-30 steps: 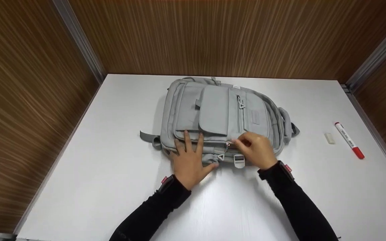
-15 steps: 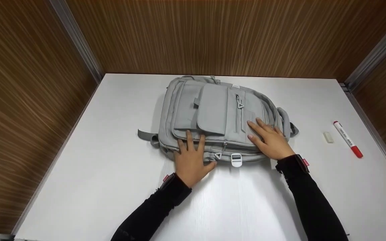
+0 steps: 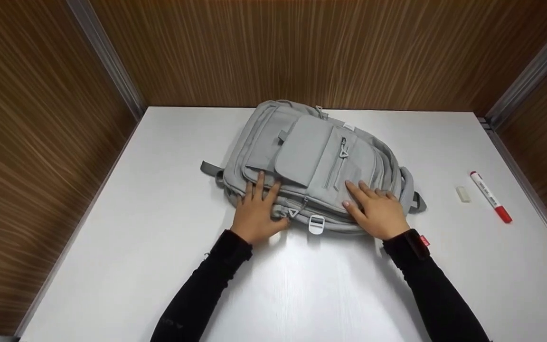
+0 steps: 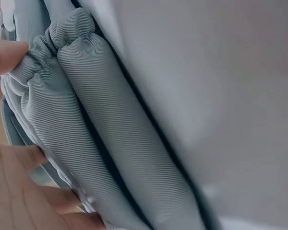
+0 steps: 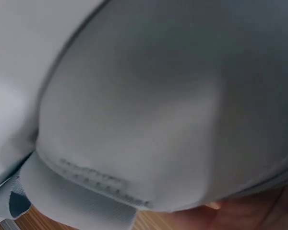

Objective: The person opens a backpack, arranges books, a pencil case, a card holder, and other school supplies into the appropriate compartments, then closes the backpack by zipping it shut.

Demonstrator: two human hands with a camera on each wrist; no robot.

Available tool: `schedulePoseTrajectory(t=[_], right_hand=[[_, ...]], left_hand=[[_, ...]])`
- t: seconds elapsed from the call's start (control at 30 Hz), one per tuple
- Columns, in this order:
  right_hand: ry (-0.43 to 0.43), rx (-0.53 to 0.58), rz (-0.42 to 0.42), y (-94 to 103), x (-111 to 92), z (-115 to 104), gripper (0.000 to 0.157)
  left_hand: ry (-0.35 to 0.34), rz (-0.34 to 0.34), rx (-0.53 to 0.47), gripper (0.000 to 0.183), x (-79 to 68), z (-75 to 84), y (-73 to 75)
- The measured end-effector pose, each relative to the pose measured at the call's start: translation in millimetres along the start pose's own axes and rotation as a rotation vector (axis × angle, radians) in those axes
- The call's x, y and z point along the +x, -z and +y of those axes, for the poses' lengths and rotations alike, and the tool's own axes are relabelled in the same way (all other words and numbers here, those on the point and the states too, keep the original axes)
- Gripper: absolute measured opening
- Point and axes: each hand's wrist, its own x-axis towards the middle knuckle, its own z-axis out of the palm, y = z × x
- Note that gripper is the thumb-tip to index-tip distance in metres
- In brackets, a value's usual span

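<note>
A grey backpack (image 3: 302, 152) lies front side up on the white table, turned a little askew. My left hand (image 3: 257, 216) rests on its near left edge with fingers spread over the front pocket's rim. In the left wrist view, the thumb and fingers of that hand (image 4: 19, 187) touch the bag's gathered side pocket (image 4: 105, 110). My right hand (image 3: 378, 211) lies with extended fingers on the bag's front near its right end. A triangular zipper pull (image 3: 293, 213) and a white buckle (image 3: 316, 224) hang on the near side between the hands. The right wrist view shows mostly grey fabric (image 5: 134, 105).
A small pale eraser-like block (image 3: 463, 194) and a white marker with red ends (image 3: 491, 197) lie to the right of the bag. Wood-grain panels (image 3: 302, 52) rise behind the table and at both sides. A strap (image 3: 211, 169) sticks out left of the bag.
My right hand has let go of the zip area and moved right onto the bag's front. The backpack has turned clockwise, its left end shifting away, with my left hand on it.
</note>
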Motion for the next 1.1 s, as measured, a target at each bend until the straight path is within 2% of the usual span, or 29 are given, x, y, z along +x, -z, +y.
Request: schedulePoseTrajectory(t=[0.1,0.23,0.4,0.57,0.67,0.77,0.83,0.9,1.0,1.1], right_hand=[[0.073,-0.001,0.004,1.9,0.4,7.1,0.060],[0.100,0.003,0.025,1.7,-6.0,-3.1,0.061],[0.136,-0.016,0.057,-0.6,-13.3,-19.2,0.065],[0.164,-0.029,0.066,-0.8,-14.9,-25.0,0.065],[0.191,0.022,0.032,5.9,-11.2,-15.8,0.062],[0.194,0.129,0.003,19.9,-0.9,2.5,0.056],[0.175,0.203,0.027,29.8,10.3,18.0,0.052],[0.149,0.250,0.087,36.1,23.4,34.4,0.048],[0.103,0.289,0.155,36.5,40.3,57.8,0.047],[0.048,0.319,0.114,27.4,50.0,76.0,0.051]], left_hand=[[0.036,0.009,-0.007,0.090,-0.7,2.5,-2.2],[0.023,0.023,-0.012,0.084,2.8,-8.7,-1.0],[0.067,0.056,-0.070,0.075,5.3,-19.9,-0.8],[0.090,0.112,-0.049,0.073,2.8,-20.7,-1.1],[0.081,0.143,-0.031,0.079,-1.8,-6.8,0.6],[0.036,0.155,-0.028,0.082,-8.9,17.9,1.8],[-0.015,0.151,-0.005,0.084,-14.8,36.8,0.3],[-0.068,0.140,0.015,0.086,-21.0,54.7,-3.4],[-0.116,0.120,0.039,0.086,-27.5,75.3,-11.8],[-0.131,0.094,0.023,0.085,-28.2,86.2,-19.5]])
